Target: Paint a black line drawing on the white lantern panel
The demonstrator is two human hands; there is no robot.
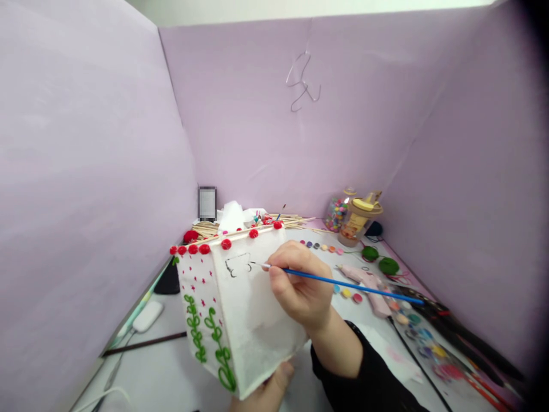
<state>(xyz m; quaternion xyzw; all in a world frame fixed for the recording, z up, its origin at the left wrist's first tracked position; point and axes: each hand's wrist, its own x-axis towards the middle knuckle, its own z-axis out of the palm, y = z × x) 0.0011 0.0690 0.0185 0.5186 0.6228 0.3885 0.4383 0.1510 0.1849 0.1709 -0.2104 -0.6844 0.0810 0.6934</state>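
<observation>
A white paper-like box, perhaps a lantern, (261, 326) is tilted in front of me. Red pompoms line its top edge, and one side carries green leafy vines and small red marks. My left hand (268, 392) grips it at the bottom; the thumb shows and the other fingers are mostly hidden. A thin blue paintbrush (347, 281) is pinched in my right hand (302, 286). Its dark tip is at the white front panel, beside a few short black lines near the top.
Paint pots (357, 298), a pink glue gun (366, 286), green yarn balls (389, 265) and black-handled pliers (463, 337) lie to the right. Behind stand a yellow-lidded cup (358, 220) and a jar of coloured beads (335, 214). Wooden sticks (295, 221) lie at the back. Lilac walls (257, 114) enclose the table.
</observation>
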